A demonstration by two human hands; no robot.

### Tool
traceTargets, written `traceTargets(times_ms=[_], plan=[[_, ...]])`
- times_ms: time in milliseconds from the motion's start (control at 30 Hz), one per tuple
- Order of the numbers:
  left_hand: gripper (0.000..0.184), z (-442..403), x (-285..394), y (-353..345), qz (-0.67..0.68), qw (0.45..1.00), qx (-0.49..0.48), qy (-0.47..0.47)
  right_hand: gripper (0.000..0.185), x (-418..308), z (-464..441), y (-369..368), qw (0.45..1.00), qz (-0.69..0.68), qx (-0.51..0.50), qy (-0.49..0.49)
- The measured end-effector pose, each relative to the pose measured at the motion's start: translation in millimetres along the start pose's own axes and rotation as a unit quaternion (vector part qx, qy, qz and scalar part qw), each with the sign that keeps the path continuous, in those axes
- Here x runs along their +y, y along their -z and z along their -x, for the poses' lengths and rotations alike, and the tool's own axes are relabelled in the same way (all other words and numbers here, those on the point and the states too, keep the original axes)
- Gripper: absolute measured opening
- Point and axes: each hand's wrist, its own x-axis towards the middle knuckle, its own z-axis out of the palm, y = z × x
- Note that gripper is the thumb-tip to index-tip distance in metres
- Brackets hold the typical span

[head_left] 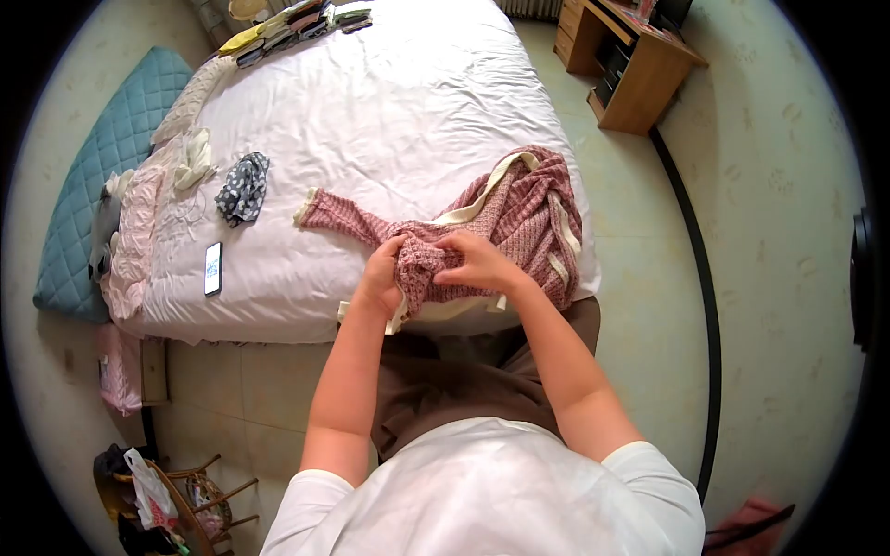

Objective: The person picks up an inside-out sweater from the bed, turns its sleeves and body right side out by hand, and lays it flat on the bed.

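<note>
A pink knitted cardigan (505, 208) with cream trim lies rumpled along the bed's near edge, one sleeve stretched to the left. My left hand (378, 276) is closed on a bunched part of it, the thumb on top. From the other side, my right hand (480, 262) grips the same bunch, fingers and thumb bent round the knit. Some fingertips are hidden in the fabric. Cream edging hangs over the mattress side below my hands.
On the white bed sheet (371, 111) are a phone (213, 269), a dark patterned cloth (243, 190) and white garments (194, 159). Folded clothes (297, 28) are stacked at the far end. A teal quilted headboard (111, 185) stands left, a wooden desk (635, 69) far right, a chair (185, 500) lower left.
</note>
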Motion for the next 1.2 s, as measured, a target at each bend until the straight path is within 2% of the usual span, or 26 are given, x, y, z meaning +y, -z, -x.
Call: traceTargets(times_ms=[67, 100, 167, 200, 233, 267, 300, 333, 367, 433, 467, 533, 567, 633, 667, 733, 767, 867, 900, 967, 1033, 1100, 1133, 1167, 1200], plan=[[0.027, -1.0, 0.5, 0.8, -0.003, 1.0, -0.003, -0.004, 0.029, 6.6, 1.7, -9.8, 0.995, 0.06, -0.021, 0.072], [0.027, 1.9, 2.6, -1.0, -0.004, 1.0, -0.002, -0.005, 0.029, 7.6, 0.5, -7.8, 0.995, 0.059, -0.021, 0.074], [0.024, 8.7, 6.6, -2.9, -0.104, 0.994, 0.028, -0.013, 0.026, 12.6, -6.3, 1.6, 0.995, -0.043, 0.036, -0.085], [0.028, 27.4, 8.3, -25.1, -0.231, 0.969, 0.055, -0.062, 0.024, 6.4, -9.7, 8.7, 0.992, -0.038, 0.053, -0.107], [0.028, 28.8, 6.8, -24.7, -0.232, 0.969, 0.055, -0.062, 0.024, 0.2, -12.8, 14.6, 0.992, -0.039, 0.054, -0.107], [0.029, 29.2, 4.8, -24.7, -0.385, 0.913, 0.052, -0.125, 0.023, -6.2, -15.3, 20.5, 0.995, -0.026, 0.06, -0.069], [0.031, 28.4, 2.7, -24.2, -0.526, 0.829, 0.045, -0.185, 0.021, -8.5, -17.7, 24.0, 0.997, -0.013, 0.066, -0.031], [0.029, 21.6, 1.8, -14.3, -0.576, 0.796, 0.035, -0.184, 0.022, -10.4, -21.2, 24.4, 0.997, 0.001, 0.062, -0.035], [0.029, 17.0, 1.3, -9.3, -0.576, 0.795, 0.034, -0.185, 0.022, -12.6, -22.1, 26.4, 0.997, 0.001, 0.062, -0.035], [0.025, 13.2, 2.2, -7.3, -0.68, 0.704, 0.118, -0.167, 0.026, -20.7, -23.7, 32.4, 0.997, -0.006, 0.041, -0.066], [0.025, 12.7, 1.2, -5.6, -0.68, 0.704, 0.118, -0.168, 0.026, -20.9, -24.9, 33.6, 0.997, -0.006, 0.041, -0.065], [0.022, 15.1, -2.4, -7.9, -0.423, 0.892, 0.073, -0.141, 0.024, -16.7, -25.2, 33.9, 0.994, -0.017, 0.07, -0.082], [0.022, 16.0, -3.1, -9.3, -0.424, 0.892, 0.073, -0.14, 0.024, -14.3, -24.1, 31.3, 0.994, -0.017, 0.071, -0.082], [0.02, 17.1, -3.6, -12.8, -0.224, 0.969, 0.048, -0.092, 0.022, -6.3, -20.9, 22.7, 0.989, 0.05, 0.14, -0.001], [0.021, 16.0, -6.3, -15.8, -0.155, 0.984, 0.038, -0.081, 0.022, -1.9, -18.2, 19.2, 0.989, 0.05, 0.141, 0.0], [0.021, 12.0, -5.7, -14.1, -0.143, 0.987, 0.016, -0.075, 0.028, -3.2, -10.0, 13.5, 0.969, 0.051, 0.227, 0.083], [0.022, 10.4, -5.6, -12.4, -0.13, 0.989, -0.005, -0.068, 0.028, -3.3, -4.5, 11.5, 0.969, 0.051, 0.227, 0.082], [0.022, 8.4, -7.5, -10.6, -0.129, 0.989, 0.001, -0.072, 0.024, -25.7, 10.5, 17.5, 0.994, -0.048, 0.09, -0.045], [0.022, 6.2, -8.0, -8.5, -0.129, 0.989, 0.001, -0.069, 0.024, -24.3, 12.0, 13.7, 0.994, -0.048, 0.091, -0.046], [0.021, 1.6, -9.3, -5.3, -0.133, 0.989, -0.002, -0.068, 0.021, -15.7, 11.6, 2.7, 0.98, 0.097, 0.133, 0.115], [0.021, 6.8, -9.6, -16.2, -0.136, 0.988, -0.003, -0.068, 0.018, -5.4, 6.7, 4.4, 0.981, 0.1, 0.121, 0.115], [0.026, 21.1, -9.0, -33.9, -0.223, 0.97, 0.053, -0.085, 0.021, -1.1, -1.0, 11.3, 0.985, 0.074, 0.152, -0.023], [0.034, 23.6, -7.5, -32.8, -0.293, 0.95, 0.055, -0.091, 0.017, -1.6, -6.1, 21.8, 0.986, 0.017, 0.136, -0.099], [0.034, 24.6, -7.8, -33.7, -0.293, 0.95, 0.056, -0.09, 0.017, -2.6, -10.1, 28.1, 0.986, 0.017, 0.135, -0.099], [0.035, 27.5, -8.3, -39.0, -0.411, 0.899, 0.043, -0.146, 0.018, -2.7, -12.7, 33.2, 0.983, -0.042, 0.157, -0.08]])
